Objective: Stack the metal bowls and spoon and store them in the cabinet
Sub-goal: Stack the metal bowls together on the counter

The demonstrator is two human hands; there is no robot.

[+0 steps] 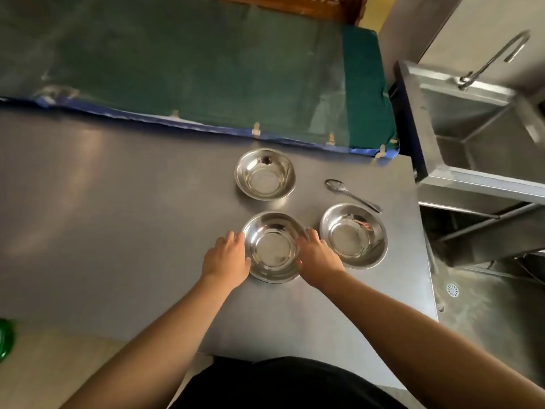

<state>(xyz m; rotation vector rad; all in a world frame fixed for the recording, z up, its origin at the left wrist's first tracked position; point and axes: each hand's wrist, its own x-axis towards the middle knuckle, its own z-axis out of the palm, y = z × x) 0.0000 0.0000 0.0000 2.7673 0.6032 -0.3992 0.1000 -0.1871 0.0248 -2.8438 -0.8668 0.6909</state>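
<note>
Three round metal bowls are sitting upright on the grey steel table [118, 202], each showing a polished, mirror-like wall and a flat circular base. The near bowl [272, 249] is lying closest to the person; the right bowl [354, 236] is standing just beside it, apart from it; the far bowl [264, 174] is resting farther back, near the table's rear edge. A metal spoon [352, 195] is lying flat between the far bowl and the right bowl, its oval scoop pointing left and its slim handle ending just beside the right bowl's rim. The left hand [227, 258] is cupping the near bowl's left wall, fingers curved and close together against the rim. The right hand [317, 256] is mirroring it on the right wall, fingers likewise curved against the metal. A green cloth [191, 69] with a blue edge is lying behind the table, and a steel sink [472, 137] with a curved tap [495, 59] is standing to the right.
</note>
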